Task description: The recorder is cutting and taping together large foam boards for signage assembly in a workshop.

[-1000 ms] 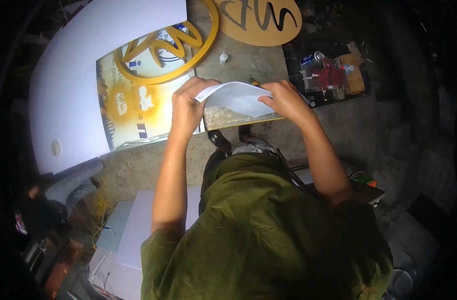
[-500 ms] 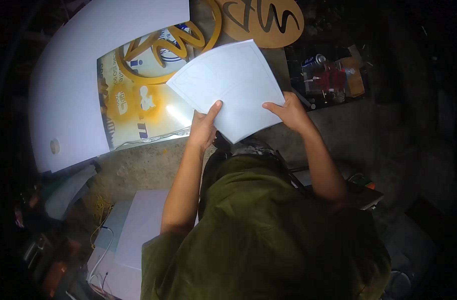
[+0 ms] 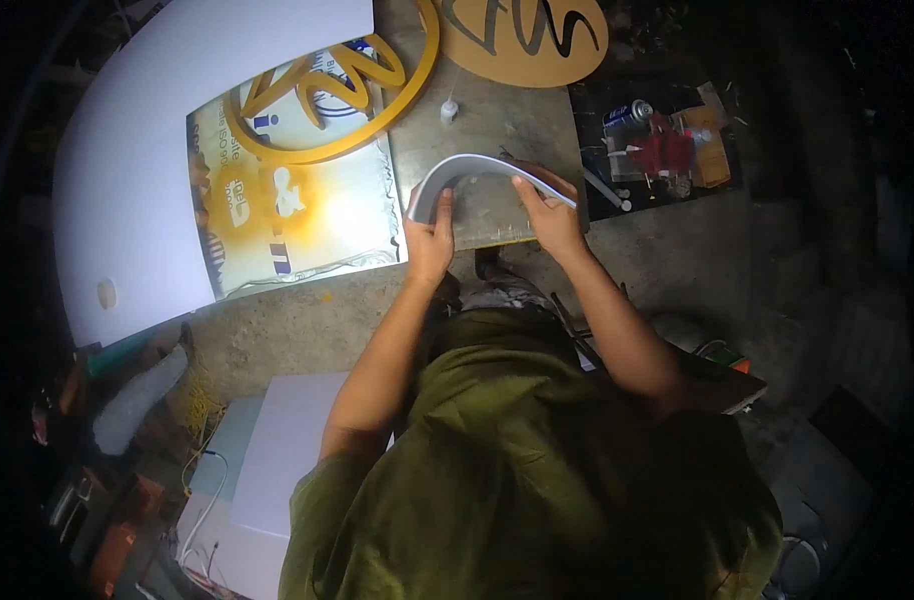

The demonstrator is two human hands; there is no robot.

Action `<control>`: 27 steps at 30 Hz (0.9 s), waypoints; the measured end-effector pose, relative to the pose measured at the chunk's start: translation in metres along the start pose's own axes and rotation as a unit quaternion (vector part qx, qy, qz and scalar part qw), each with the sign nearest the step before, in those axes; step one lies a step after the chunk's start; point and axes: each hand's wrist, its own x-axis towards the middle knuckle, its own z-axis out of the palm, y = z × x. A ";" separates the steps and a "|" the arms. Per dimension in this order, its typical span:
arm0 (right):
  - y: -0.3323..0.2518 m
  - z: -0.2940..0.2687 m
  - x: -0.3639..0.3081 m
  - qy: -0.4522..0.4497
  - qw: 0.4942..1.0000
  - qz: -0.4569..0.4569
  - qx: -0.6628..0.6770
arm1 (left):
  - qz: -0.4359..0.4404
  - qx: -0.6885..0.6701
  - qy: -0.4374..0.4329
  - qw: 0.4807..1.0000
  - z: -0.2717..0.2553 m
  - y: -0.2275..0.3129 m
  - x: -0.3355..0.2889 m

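A thin white sheet (image 3: 439,178) is bowed upward into an arch between my two hands, above the near edge of the worktable (image 3: 502,125). My left hand (image 3: 432,245) grips its left end, thumb on the inner side. My right hand (image 3: 557,222) pinches the right end, thumb inside and fingers behind. The sheet is seen almost edge-on, so its broad outer face is hidden. Just beyond it stands a small white bottle (image 3: 449,111). To the left, a yellow ring with script-like strokes (image 3: 297,157) lies over a printed sheet stained yellow (image 3: 322,215).
A large white panel (image 3: 137,170) spreads across the left. At the far side lies a rounded brown board (image 3: 537,65) with black strokes. On the right are a spray can (image 3: 632,113) and a red item (image 3: 665,150). Pale panels (image 3: 287,430) and cables sit lower left.
The white sheet, shown broadside before, is now bent into an arch and seen edge-on. My hands have turned it and come closer together. The small bottle and more of the table now show.
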 end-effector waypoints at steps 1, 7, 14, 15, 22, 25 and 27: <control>0.007 0.001 -0.001 -0.002 1.000 0.002 0.000 | 0.007 0.015 -0.008 1.000 0.000 -0.003 0.000; 0.039 0.004 -0.004 0.024 0.999 -0.018 0.025 | 0.035 0.026 -0.035 0.998 0.001 0.000 0.005; 0.032 0.004 -0.002 0.022 0.999 0.046 0.014 | 0.022 0.023 -0.011 0.999 0.001 0.002 0.010; 0.036 0.005 -0.002 0.023 0.997 0.064 0.025 | 0.023 0.023 -0.011 0.999 0.001 -0.005 0.010; 0.031 0.007 -0.002 0.018 0.999 0.033 0.026 | -0.022 0.000 0.018 1.000 0.003 -0.006 0.008; 0.040 0.008 -0.001 0.027 0.997 0.067 0.028 | -0.026 -0.008 0.021 0.999 0.005 -0.004 0.008; 0.055 0.009 -0.001 0.020 0.997 0.078 0.009 | -0.036 -0.020 0.020 0.999 0.006 -0.004 0.008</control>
